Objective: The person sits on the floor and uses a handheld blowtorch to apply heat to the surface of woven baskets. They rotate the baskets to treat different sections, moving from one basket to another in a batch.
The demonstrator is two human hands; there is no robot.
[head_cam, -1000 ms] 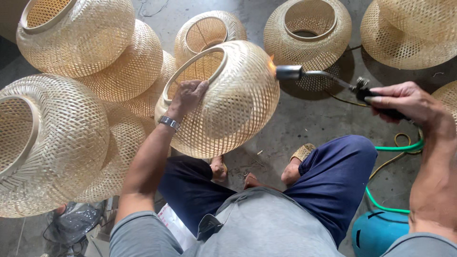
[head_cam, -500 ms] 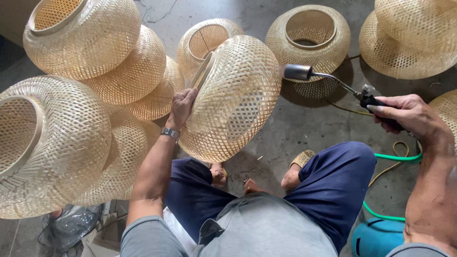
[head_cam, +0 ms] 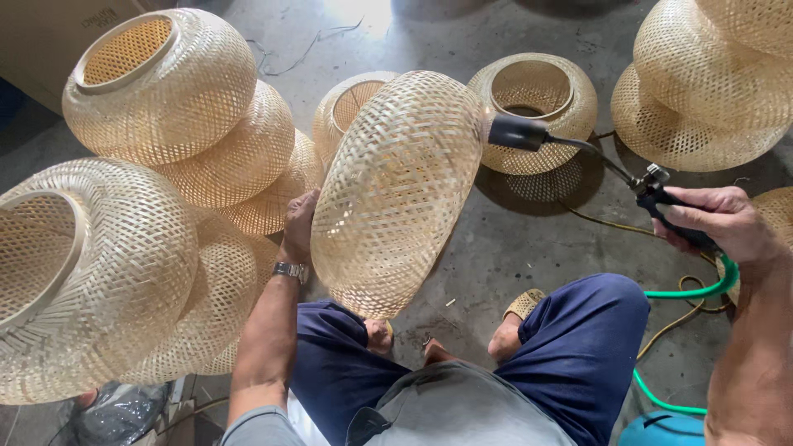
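Shade [head_cam: 396,190] turned further on edge since earlier frame, opening now facing left. Left hand [head_cam: 299,221] grips its rim, at centre above knees. Right hand [head_cam: 717,221] closed around torch [head_cam: 578,153], nozzle just beside shade's right side. More shades [head_cam: 157,83] stacked left, far.

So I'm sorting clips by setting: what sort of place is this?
Probably a craft workshop floor: many round woven bamboo lampshades stacked on bare grey concrete, and the right hand holds a black-nozzled gas torch on a green hose.
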